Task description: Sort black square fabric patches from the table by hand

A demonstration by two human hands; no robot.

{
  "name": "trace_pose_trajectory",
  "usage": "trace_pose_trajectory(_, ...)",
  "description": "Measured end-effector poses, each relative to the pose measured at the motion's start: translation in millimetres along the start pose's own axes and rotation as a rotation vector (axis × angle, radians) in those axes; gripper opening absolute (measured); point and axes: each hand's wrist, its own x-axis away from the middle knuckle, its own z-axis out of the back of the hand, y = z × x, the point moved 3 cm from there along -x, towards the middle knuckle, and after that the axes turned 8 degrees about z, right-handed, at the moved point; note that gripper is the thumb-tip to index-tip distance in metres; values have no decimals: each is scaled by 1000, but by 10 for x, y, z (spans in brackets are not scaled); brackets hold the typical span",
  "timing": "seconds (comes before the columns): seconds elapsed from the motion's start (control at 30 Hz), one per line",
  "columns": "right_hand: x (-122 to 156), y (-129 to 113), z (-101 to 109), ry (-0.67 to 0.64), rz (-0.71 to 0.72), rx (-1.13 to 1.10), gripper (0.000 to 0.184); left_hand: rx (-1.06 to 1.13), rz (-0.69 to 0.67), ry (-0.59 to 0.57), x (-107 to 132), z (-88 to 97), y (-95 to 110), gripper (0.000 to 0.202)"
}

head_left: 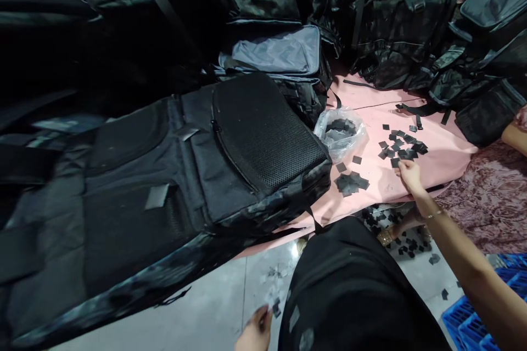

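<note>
My right hand reaches over the pink cloth, its thumb and finger closed on the edge of a small black square patch. That patch lies beside a loose scatter of similar black squares. Low in the view, my left hand is beside my dark-clothed leg with its fingers pinched together. Whether it holds a small piece I cannot make out; dark bits show just past its fingertips. A second heap of black squares sits nearer the large black backpack. Two loose squares lie on the backpack, one of them a greyish patch.
A clear plastic bag of black squares stands on the pink cloth. Camouflage backpacks crowd the back. Another person's patterned clothing is at right, above a blue crate. Black squares litter the floor.
</note>
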Motion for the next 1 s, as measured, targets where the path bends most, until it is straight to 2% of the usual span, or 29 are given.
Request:
trace_pose_trajectory(0.1, 596, -139, -157, -169, -33, -232, 35, 184, -188, -99, 265, -200, 622, 21)
trace_pose_trajectory(0.23, 1546, -476, -474, -468, -141, -596, 32, 637, -293, -518, 860, -657, 1377, 43)
trace_pose_trajectory(0.3, 1900, -659, -585, -579, -202, -724, 28, 785, -307, -615, 1047, -808, 1574, 48)
trace_pose_trajectory(0.4, 2187, -844, -692, -650, -186, -728, 26, 880, -312, -513, 1091, -801, 1571, 33)
trace_pose_trajectory(0.5, 2321, -903, -820, -654, -152, -680, 29, 993, -235, -378, 1022, -557, 1341, 29)
trace_pose_trajectory(0.57, 2425, -935, -955, -717, -107, -589, 28, 1106, -177, -315, 1015, -328, 1188, 31)
trace_pose_trajectory(0.63, 2572, -1022, -1127, -910, 49, -475, 22, 1191, -156, -282, 1066, -115, 1100, 32)
trace_pose_trajectory(0.73, 2769, -1198, -1326, -1205, 400, -378, 21, 1208, -192, -278, 1187, 79, 1085, 33)
trace_pose_trajectory(0.8, 2765, -1265, -1363, -1227, 512, -364, 23, 1192, -217, -269, 1235, 111, 1100, 31)
trace_pose_trajectory(0.87, 2647, -1261, -1314, -1133, 433, -385, 30, 1179, -218, -268, 1243, 66, 1109, 27)
trace_pose_trajectory(0.93, 2513, -1208, -1190, -1026, 213, -509, 42, 1150, -212, -303, 1231, -52, 1124, 25)
trace_pose_trajectory(1.0, 2466, -1158, -1046, -1021, -51, -741, 48, 1091, -229, -378, 1233, -230, 1166, 25)
